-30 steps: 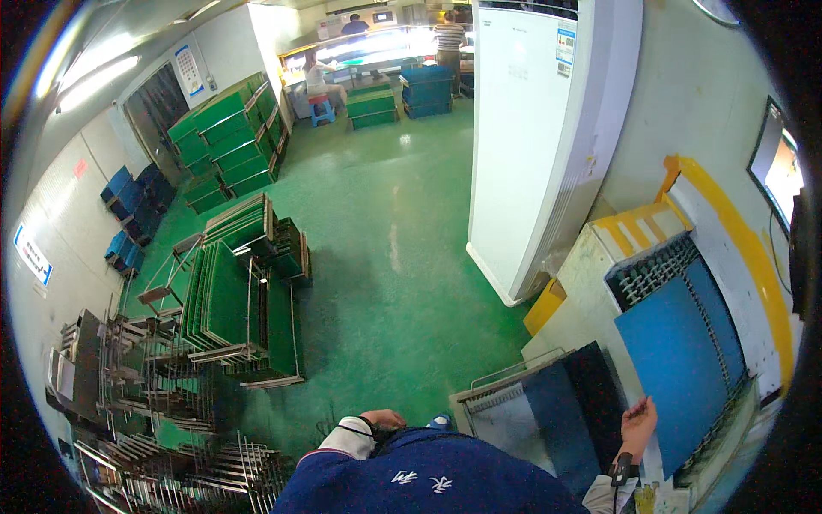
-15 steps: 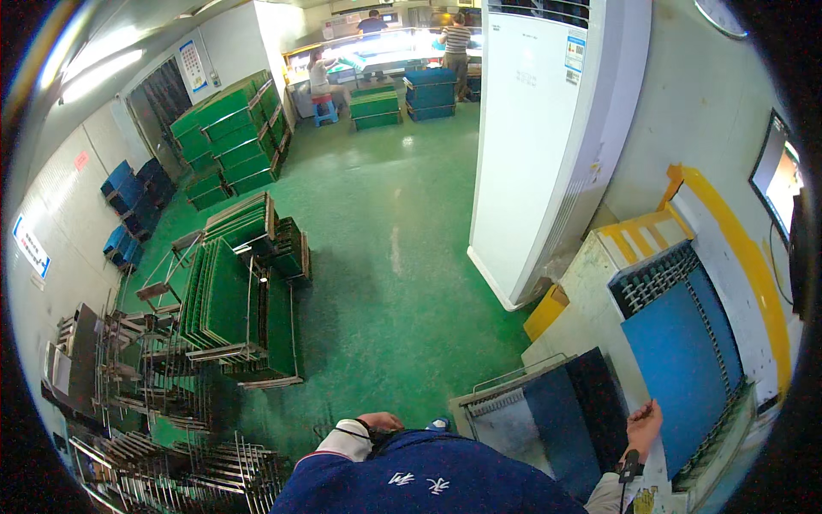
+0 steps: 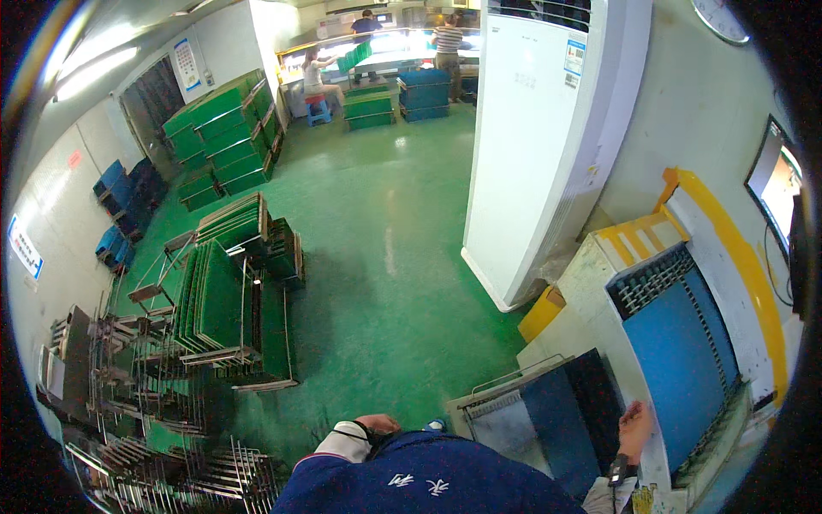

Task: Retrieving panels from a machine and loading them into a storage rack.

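My right hand (image 3: 635, 427) is at the near left edge of a conveyor, beside a blue panel (image 3: 685, 360) that lies on its rollers (image 3: 651, 287). The fingers are curled in and nothing shows in them. A dark strap (image 3: 620, 469) is on that wrist. Close to my body, at the bottom middle, my left hand (image 3: 379, 423) hangs below a white cuff (image 3: 344, 439); its fingers are mostly hidden. Left of my right hand stands a tilted rack (image 3: 488, 396) with dark blue panels (image 3: 561, 420) in it.
Metal racks with upright green panels (image 3: 210, 300) stand on the left, above bare metal frames (image 3: 145, 368). A tall white cabinet unit (image 3: 522, 154) rises ahead right, near a yellow box (image 3: 541, 314). Stacked green crates (image 3: 231, 128) stand further back. Three people work at a lit far counter.
My right hand has shifted slightly left, off the blue panel toward the conveyor's edge. My left hand has barely moved. Far off, the seated person has raised a green panel.
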A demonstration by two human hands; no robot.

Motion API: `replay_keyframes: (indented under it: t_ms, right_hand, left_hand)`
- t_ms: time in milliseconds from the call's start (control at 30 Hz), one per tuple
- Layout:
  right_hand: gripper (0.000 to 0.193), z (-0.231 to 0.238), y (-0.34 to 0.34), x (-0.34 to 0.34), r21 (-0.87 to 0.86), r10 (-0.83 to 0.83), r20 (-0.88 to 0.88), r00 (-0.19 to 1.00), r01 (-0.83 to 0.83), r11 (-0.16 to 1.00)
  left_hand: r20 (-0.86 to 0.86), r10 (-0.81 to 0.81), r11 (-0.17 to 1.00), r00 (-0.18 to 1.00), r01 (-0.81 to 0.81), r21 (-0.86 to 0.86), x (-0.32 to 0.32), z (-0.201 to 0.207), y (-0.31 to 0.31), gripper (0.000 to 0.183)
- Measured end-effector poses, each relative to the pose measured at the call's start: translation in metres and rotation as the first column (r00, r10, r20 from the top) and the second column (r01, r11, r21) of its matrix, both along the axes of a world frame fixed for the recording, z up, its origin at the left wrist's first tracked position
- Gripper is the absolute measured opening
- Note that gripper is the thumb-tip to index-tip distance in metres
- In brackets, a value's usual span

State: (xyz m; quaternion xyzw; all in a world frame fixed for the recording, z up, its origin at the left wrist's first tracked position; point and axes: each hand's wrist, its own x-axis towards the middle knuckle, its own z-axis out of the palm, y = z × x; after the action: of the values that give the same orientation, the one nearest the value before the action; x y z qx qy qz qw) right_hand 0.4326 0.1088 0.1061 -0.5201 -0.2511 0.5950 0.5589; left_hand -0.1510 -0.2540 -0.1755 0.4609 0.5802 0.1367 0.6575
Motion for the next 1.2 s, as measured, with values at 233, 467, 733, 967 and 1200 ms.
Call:
replay_keyframes:
  t_ms: [233,467,733,967,1200]
  right_hand:
    - [0.015,-0.035,-0.053,-0.022,0.135,0.073,0.851,0.519,-0.351,0.927]
    - [0.024,0.002,-0.115,-0.063,0.095,-0.068,0.995,0.077,-0.425,0.9]
    - [0.039,-0.003,-0.131,-0.061,-0.014,-0.025,0.996,-0.084,-0.435,0.9]
    - [0.053,-0.003,-0.151,-0.08,-0.037,-0.029,0.987,-0.159,-0.395,0.918]
    - [0.058,-0.003,-0.17,-0.088,-0.101,0.026,0.983,-0.179,-0.421,0.901]
  left_hand:
    - [-0.021,-0.078,0.993,0.997,0.079,0.086,0.008,0.021,0.015,0.032]
    - [0.082,-0.139,0.989,0.987,0.143,-0.038,0.009,0.036,0.035,0.035]
    - [0.118,-0.118,0.992,0.986,0.111,0.059,0.004,0.015,0.028,0.029]
    - [0.122,0.118,0.959,0.985,-0.081,-0.273,0.009,-0.011,0.024,0.031]
    - [0.018,0.038,0.974,0.999,-0.033,-0.223,0.019,0.007,0.033,0.032]
